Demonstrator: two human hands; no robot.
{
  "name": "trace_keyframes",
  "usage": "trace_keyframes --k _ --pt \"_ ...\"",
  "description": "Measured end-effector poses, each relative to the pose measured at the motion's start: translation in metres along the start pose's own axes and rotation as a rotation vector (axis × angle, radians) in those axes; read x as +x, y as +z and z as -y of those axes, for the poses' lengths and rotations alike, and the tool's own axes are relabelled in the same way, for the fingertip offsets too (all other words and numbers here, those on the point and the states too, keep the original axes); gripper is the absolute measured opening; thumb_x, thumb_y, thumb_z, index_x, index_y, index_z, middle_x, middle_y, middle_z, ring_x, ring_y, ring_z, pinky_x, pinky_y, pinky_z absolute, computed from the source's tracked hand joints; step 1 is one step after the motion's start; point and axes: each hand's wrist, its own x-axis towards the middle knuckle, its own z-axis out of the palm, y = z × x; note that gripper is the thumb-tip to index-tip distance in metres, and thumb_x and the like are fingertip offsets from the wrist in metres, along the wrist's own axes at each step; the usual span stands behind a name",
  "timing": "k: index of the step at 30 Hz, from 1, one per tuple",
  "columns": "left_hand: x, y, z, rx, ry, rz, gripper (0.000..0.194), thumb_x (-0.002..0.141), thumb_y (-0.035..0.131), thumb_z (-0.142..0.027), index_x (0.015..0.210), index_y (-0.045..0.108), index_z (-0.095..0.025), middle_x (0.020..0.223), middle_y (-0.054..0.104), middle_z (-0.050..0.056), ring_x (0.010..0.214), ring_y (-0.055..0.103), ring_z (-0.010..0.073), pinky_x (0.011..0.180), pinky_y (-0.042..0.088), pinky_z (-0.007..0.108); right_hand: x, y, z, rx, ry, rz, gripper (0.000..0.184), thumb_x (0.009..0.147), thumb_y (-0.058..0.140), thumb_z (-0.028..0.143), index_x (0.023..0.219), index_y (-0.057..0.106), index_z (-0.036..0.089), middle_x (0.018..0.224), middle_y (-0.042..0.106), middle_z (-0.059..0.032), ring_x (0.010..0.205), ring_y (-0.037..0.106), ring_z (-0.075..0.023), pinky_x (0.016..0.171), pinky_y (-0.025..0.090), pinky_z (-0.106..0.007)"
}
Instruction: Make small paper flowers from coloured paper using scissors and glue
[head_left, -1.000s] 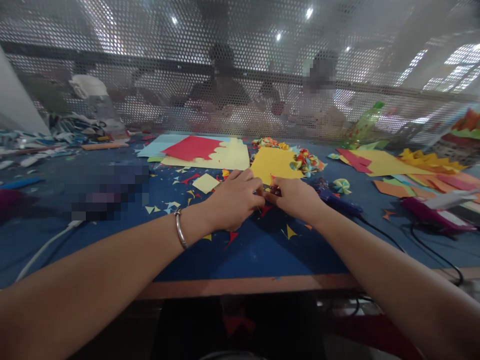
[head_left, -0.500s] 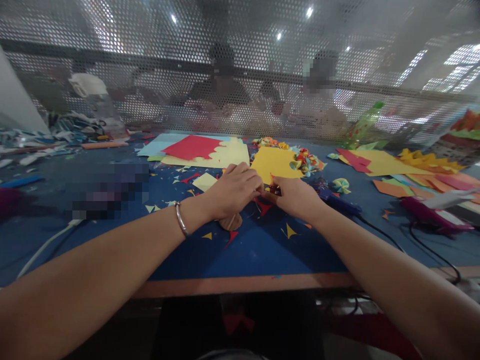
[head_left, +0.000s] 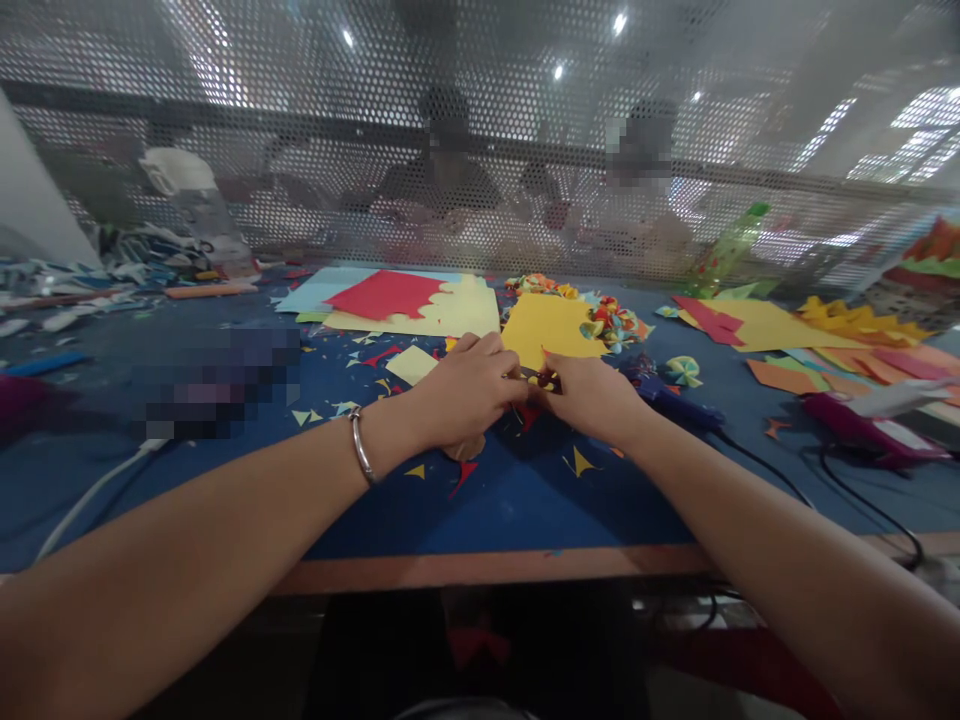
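l hand (head_left: 472,388) & r hand (head_left: 592,395) nearly tip to tip over the worktop (head_left: 510,520), fingers curled; can't tell who's pinching the tiny red-and-yellow piece (head_left: 545,381) btwn 'em, just this side of the yellow paper sheet (head_left: 555,325). prob. paper: light, crushable, best by edges.

Bangle (head_left: 361,447): smooth, glossy metal. Yellow sheet (head_left: 551,325) and red sheet (head_left: 386,294): matt paper, smooth-faced. Table (head_left: 517,525): smooth top, matt. Perforated screen (head_left: 315,155): metal by its look, dull sheen. Green bottle (head_left: 724,250): translucent, shiny plastic. Magenta tool (head_left: 855,430): plastic shell, slightly glossy.
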Motion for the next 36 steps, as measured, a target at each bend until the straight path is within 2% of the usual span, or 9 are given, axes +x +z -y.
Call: trace_keyframes --k 7,15,17,20,23,26,29,32,36 --pt "0.003 0.008 0.006 -0.007 0.045 0.036 0.018 0.091 0.055 -0.025 0.107 0.065 -0.024 0.107 0.061 0.008 0.102 0.044 0.0272 0.085 0.031 0.04 0.001 -0.001 0.001 0.01 -0.006 0.019 0.03 0.084 0.055 0.046 0.098 0.066 0.021 0.092 0.071 -0.0108 0.081 0.065 -0.0244 0.059 0.037 -0.03" --pt "0.004 0.018 0.006 -0.013 0.092 -0.015 0.023 0.098 0.04 -0.023 0.099 0.061 -0.016 0.107 0.059 0.012 0.099 0.044 0.0261 0.085 0.031 0.038 0.0 -0.002 0.003 0.003 -0.024 0.006 0.026 0.084 0.054 0.042 0.095 0.065 0.02 0.089 0.072 -0.0098 0.082 0.066 -0.0247 0.058 0.035 -0.029" --pt "0.003 0.016 0.007 -0.067 0.063 -0.035 0.023 0.099 0.04 -0.025 0.098 0.06 -0.015 0.106 0.06 0.011 0.098 0.044 0.0252 0.086 0.032 0.038 0.001 -0.001 0.002 0.005 -0.03 0.004 0.029 0.086 0.054 0.046 0.094 0.065 0.02 0.09 0.072 -0.0103 0.081 0.065 -0.0238 0.059 0.036 -0.028" --pt "0.003 0.009 0.013 -0.236 -0.059 -0.106 0.023 0.099 0.042 -0.033 0.097 0.058 -0.017 0.102 0.062 0.008 0.094 0.044 0.0234 0.087 0.033 0.037 0.002 0.0 0.0 0.014 -0.029 0.0 0.033 0.087 0.054 0.051 0.094 0.065 0.02 0.091 0.072 -0.0106 0.08 0.065 -0.0232 0.059 0.036 -0.028" --pt "0.003 0.004 0.017 -0.324 -0.134 -0.143 0.023 0.099 0.041 -0.032 0.095 0.057 -0.017 0.098 0.064 0.006 0.09 0.046 0.0213 0.086 0.034 0.036 0.003 0.001 -0.002 0.03 -0.03 0.003 0.033 0.086 0.055 0.05 0.095 0.066 0.02 0.091 0.072 -0.0107 0.08 0.066 -0.0239 0.061 0.038 -0.029" --pt "0.003 0.002 0.016 -0.281 -0.175 -0.106 0.021 0.098 0.042 -0.029 0.095 0.059 -0.016 0.099 0.064 0.007 0.091 0.047 0.0218 0.085 0.034 0.037 0.003 0.002 -0.003 0.011 -0.04 -0.005 0.033 0.086 0.055 0.05 0.095 0.065 0.02 0.091 0.072 -0.0115 0.082 0.066 -0.0258 0.062 0.038 -0.03" --pt "0.003 0.002 0.01 -0.194 -0.228 -0.013 0.022 0.096 0.045 -0.028 0.095 0.064 -0.017 0.1 0.065 0.009 0.095 0.049 0.0248 0.082 0.034 0.038 0.001 0.001 -0.003 -0.002 -0.052 -0.021 0.032 0.086 0.056 0.05 0.093 0.065 0.02 0.088 0.072 -0.011 0.081 0.065 -0.0258 0.061 0.036 -0.03" --pt "0.002 0.002 0.005 -0.134 -0.229 0.071 0.025 0.094 0.044 -0.025 0.093 0.068 -0.017 0.095 0.066 0.01 0.093 0.051 0.0254 0.081 0.035 0.039 -0.001 -0.002 -0.004 0.003 -0.066 -0.038 0.031 0.086 0.055 0.049 0.09 0.064 0.02 0.085 0.071 -0.01 0.078 0.064 -0.024 0.059 0.034 -0.029" --pt "0.001 -0.002 0.001 -0.123 -0.224 0.105 0.028 0.093 0.044 -0.025 0.094 0.071 -0.016 0.093 0.066 0.01 0.091 0.052 0.0249 0.081 0.037 0.039 -0.005 -0.01 -0.006 0.016 -0.091 -0.055 0.029 0.087 0.054 0.047 0.082 0.061 0.019 0.079 0.069 -0.0077 0.071 0.061 -0.0201 0.058 0.032 -0.028"
